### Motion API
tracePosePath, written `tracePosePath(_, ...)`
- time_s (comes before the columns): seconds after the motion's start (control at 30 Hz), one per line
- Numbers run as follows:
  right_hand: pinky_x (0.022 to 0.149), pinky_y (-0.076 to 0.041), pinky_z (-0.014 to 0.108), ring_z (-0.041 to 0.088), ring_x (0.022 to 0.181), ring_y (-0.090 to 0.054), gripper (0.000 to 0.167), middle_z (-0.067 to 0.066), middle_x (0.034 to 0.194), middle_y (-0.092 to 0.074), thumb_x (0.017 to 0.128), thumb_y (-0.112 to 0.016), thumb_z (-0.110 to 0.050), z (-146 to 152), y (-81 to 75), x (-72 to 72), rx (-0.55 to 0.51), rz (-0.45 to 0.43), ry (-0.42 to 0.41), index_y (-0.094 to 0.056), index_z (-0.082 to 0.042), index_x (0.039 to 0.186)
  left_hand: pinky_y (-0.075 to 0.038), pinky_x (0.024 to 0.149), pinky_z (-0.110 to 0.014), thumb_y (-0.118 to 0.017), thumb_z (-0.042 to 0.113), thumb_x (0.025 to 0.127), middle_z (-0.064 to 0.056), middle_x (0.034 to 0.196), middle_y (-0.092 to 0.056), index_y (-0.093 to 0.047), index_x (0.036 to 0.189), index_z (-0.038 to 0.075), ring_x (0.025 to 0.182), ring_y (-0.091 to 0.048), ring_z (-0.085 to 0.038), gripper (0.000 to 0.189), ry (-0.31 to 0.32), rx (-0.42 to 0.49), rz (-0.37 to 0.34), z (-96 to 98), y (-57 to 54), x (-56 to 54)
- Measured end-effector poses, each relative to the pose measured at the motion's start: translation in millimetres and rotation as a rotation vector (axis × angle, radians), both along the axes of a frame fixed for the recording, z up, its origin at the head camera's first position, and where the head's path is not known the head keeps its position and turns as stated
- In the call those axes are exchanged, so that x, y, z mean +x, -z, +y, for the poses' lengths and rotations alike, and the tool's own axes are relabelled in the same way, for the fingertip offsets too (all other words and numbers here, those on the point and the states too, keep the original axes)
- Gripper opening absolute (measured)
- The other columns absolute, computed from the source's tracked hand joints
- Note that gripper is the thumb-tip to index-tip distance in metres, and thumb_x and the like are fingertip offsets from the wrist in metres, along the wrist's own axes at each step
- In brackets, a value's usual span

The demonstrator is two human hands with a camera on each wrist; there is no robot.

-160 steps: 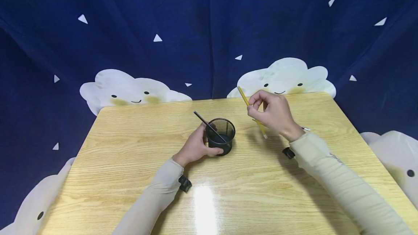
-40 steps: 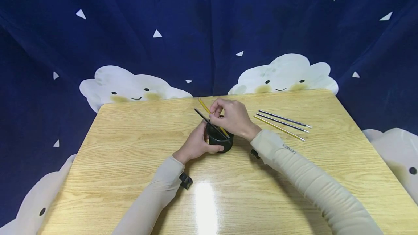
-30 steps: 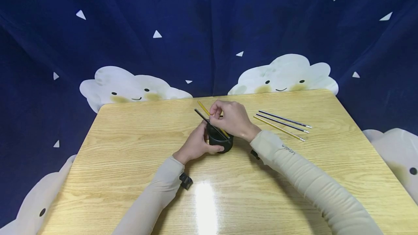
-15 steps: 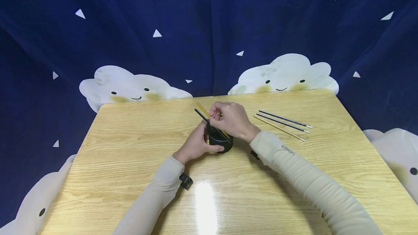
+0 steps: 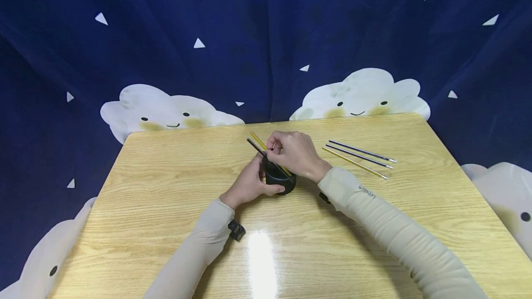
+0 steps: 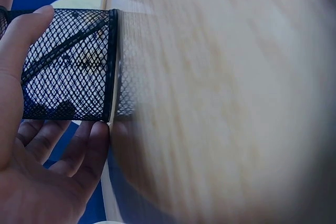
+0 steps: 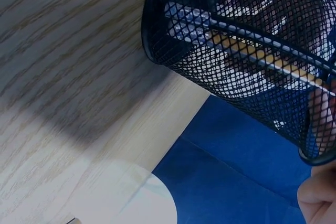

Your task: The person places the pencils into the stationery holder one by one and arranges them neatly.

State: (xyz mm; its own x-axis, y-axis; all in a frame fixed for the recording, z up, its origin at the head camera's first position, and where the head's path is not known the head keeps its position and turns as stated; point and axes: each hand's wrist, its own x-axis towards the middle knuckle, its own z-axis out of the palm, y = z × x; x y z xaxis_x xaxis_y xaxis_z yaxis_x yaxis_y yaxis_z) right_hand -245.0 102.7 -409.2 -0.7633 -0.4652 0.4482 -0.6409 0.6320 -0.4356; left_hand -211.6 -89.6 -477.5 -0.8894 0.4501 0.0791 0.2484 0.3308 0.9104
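Note:
My left hand holds a black mesh pencil cup upright on the table, thumb on the near side and fingers behind it. A black pencil leans in the cup, its upper end out to the left. Beside it a yellow pencil slants the same way, pinched between thumb and fingers of my right hand above the rim. Through the mesh in the right wrist view, the yellow pencil's lower part lies alongside the black one, both eraser ends at the cup's bottom.
To the right lie two dark pencils and another yellow pencil, roughly parallel, eraser ends to the right. The wooden table ends at the back against a dark blue curtain with cloud prints.
My right hand has brought the yellow pencil leftward from over the table into the cup. In the last second the pencil has slid slightly lower. My left hand stays on the cup.

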Motion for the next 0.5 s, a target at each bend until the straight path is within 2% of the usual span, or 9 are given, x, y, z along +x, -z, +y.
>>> tracePosePath(0.5, 0.058, -0.053, 0.038, 0.011, 0.065, -0.067, 0.005, -0.007, 0.075, -0.073, 0.087, -0.080, -0.015, 1.0, 0.7, 2.8, -0.009, 0.007, 0.000, -0.075, -0.014, 0.090, -0.045, 0.113, -0.041, -0.098, 0.014, 0.080, -0.006, 0.142, -0.065, -0.046, 0.155, 0.009, 0.125, -0.061, -0.019, 0.091, 0.017, 0.013, 0.011, 0.4, 1.1, -0.8)
